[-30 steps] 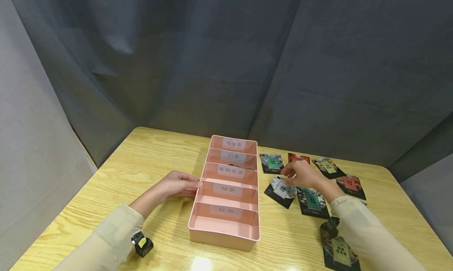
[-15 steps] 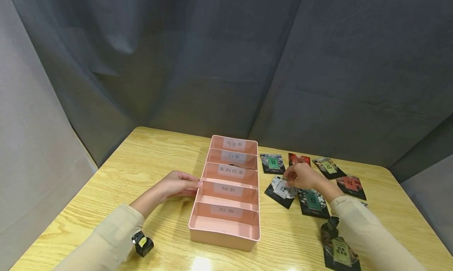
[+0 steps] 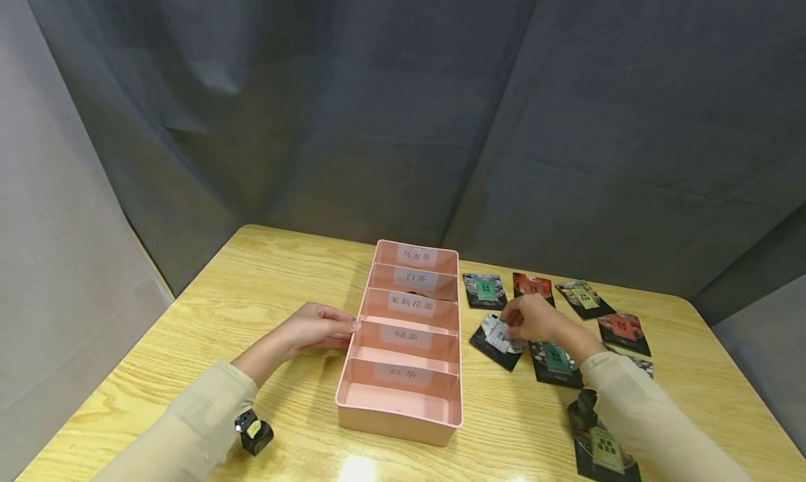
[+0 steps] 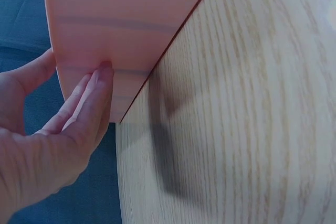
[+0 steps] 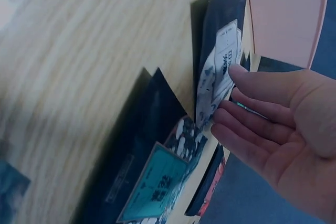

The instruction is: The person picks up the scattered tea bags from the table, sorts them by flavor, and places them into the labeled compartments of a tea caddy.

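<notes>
A long pink divided box (image 3: 397,426) stands on the table, its compartments labelled in Chinese as kinds of tea. My left hand (image 3: 315,327) grips its left wall, thumb at the rim; in the left wrist view the fingers (image 4: 86,103) lie along the outside. To the right of the box is a black tea packet (image 3: 494,352) with a white label. My right hand (image 3: 534,319) pinches this packet near its upper right edge; in the right wrist view the thumb (image 5: 262,84) presses its printed face and the other fingers curl at its edge.
A teal-labelled tea packet (image 3: 557,370) lies just right of the pinched one. Several more packets surround it, including a green-labelled one (image 3: 485,293) and a red-labelled one (image 3: 623,328). Another packet (image 3: 604,454) lies beside the right sleeve. A dark curtain (image 3: 403,118) hangs behind the table.
My right hand has shifted slightly down onto the white-labelled packet, its fingers now closing at the label. The left hand and the box stay where they were.
</notes>
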The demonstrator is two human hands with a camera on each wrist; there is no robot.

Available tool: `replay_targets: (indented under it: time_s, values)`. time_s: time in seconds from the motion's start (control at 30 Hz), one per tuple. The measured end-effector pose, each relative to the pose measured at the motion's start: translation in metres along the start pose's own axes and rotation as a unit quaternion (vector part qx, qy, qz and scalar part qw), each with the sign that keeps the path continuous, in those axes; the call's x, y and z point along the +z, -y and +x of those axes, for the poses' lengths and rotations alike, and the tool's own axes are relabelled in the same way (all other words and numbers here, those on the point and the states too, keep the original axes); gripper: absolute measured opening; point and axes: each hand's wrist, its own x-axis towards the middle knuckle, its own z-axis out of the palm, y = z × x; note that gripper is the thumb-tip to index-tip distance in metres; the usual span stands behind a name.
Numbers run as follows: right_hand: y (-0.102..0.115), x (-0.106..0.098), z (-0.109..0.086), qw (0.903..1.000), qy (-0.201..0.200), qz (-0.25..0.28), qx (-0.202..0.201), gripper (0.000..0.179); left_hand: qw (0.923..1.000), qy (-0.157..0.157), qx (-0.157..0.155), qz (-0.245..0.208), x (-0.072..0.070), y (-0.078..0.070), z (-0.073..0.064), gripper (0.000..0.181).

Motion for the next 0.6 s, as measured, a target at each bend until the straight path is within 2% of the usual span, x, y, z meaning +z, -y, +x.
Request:
replay_targets:
  time_s: [0.13, 0.6]
  values:
    - [0.007, 0.002, 0.000, 0.9999, -0.005, -0.008, -0.012, 0.023, 1.0000, -0.001, 0.002, -0.001, 0.000, 0.001, 0.000, 0.039]
    - [0.027, 0.007, 0.006, 0.9998, 0.016, 0.003, -0.012, 0.024, 1.0000, 0.001, 0.003, 0.002, 0.000, 0.000, 0.000, 0.039]
